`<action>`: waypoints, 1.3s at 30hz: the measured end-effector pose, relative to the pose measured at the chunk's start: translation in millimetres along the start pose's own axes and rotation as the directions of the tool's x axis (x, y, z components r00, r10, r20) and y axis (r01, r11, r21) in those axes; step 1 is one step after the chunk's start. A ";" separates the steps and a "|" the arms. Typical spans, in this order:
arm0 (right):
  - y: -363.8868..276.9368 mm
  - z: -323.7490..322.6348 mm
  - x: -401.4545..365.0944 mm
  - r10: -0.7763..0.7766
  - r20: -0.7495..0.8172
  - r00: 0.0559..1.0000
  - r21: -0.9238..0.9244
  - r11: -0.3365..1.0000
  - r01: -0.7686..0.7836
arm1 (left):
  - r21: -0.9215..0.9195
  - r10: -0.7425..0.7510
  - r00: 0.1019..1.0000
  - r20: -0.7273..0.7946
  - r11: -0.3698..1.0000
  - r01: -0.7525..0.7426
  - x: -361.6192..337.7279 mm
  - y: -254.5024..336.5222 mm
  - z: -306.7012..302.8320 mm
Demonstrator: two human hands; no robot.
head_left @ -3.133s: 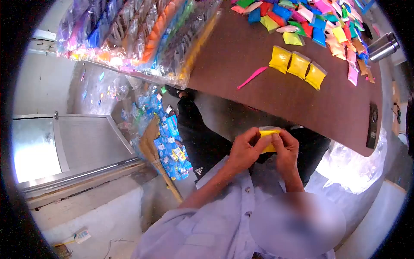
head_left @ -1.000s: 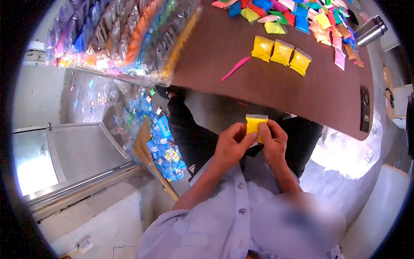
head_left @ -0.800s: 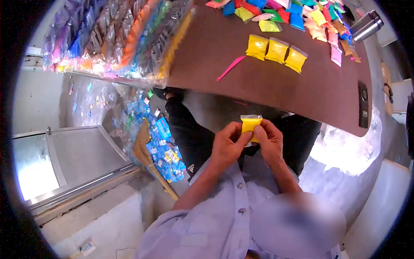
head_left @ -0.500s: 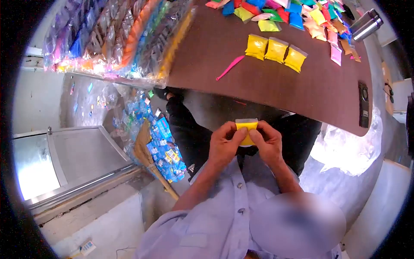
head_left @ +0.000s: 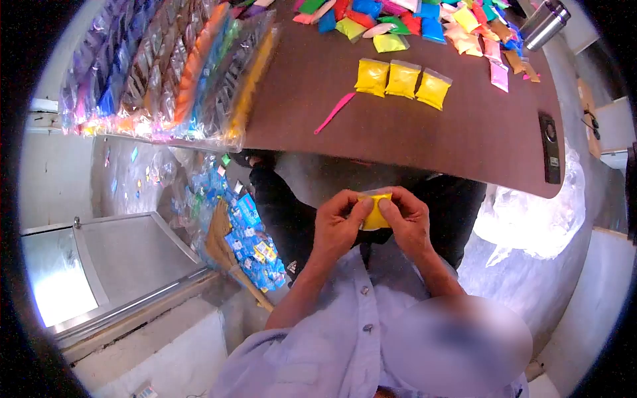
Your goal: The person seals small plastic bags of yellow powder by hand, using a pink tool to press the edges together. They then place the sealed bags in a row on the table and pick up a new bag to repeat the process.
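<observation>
Between both hands, over my lap and in front of the table edge, is a small clear packet filled with something yellow (head_left: 376, 219). My left hand (head_left: 337, 224) pinches its left side, thumb on the front face. On the opposite side, my right hand (head_left: 411, 222) grips it the same way; the fingers behind are partly hidden. Three similar yellow packets (head_left: 403, 79) lie in a row on the table. A pink plastic knife-like tool (head_left: 334, 113) rests to the left of them.
Long clear bags of coloured packets (head_left: 159, 79) cover the table's left end. Loose coloured packets (head_left: 431, 30) are heaped at the back, near a steel flask (head_left: 545, 25). A black device (head_left: 549, 147) lies at the right edge. On the floor are a broom (head_left: 222, 239) and blue wrappers (head_left: 259, 249).
My thumbs have shifted up the packet, so more yellow shows below them. The packet sits slightly lower against my body. The camera view has shifted a little.
</observation>
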State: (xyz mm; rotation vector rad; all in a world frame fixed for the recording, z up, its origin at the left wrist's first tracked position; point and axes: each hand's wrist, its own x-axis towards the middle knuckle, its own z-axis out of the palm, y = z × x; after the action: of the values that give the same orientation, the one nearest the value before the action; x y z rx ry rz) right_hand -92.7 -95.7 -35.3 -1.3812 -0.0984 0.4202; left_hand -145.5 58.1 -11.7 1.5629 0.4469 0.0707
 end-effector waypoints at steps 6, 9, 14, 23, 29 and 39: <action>-14.5 -10.2 9.3 -0.103 0.018 0.994 -0.025 0.994 0.104 | -0.047 0.003 0.999 0.037 0.999 -0.001 8.8 14.2 11.2; -11.9 -14.5 11.2 -0.182 0.019 0.983 -0.063 0.981 0.183 | -0.084 0.013 0.999 0.036 0.996 -0.010 10.8 18.5 14.8; -17.4 -9.0 5.8 -0.091 0.001 0.996 0.000 0.996 0.091 | -0.025 0.059 0.998 0.034 0.998 -0.058 9.7 11.6 11.6; -16.8 -6.7 3.5 -0.025 -0.055 0.998 -0.047 0.999 0.022 | -0.056 -0.021 0.991 0.135 0.998 0.029 4.2 2.8 11.2; -3.2 -6.8 1.1 -0.012 -0.063 0.998 0.000 1.000 0.012 | 0.051 -0.005 0.994 0.106 0.999 0.000 1.6 0.4 9.9; 1.1 -12.9 3.6 -0.066 -0.006 0.998 0.037 0.997 0.066 | -0.001 -0.140 0.983 0.118 0.990 0.141 -4.4 1.1 9.6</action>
State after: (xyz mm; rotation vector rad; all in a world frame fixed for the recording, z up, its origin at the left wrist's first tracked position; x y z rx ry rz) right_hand -85.6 -106.3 -39.5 -1.3383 -0.1315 0.3621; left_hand -146.2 47.6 -10.1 1.5129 0.4614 -0.1272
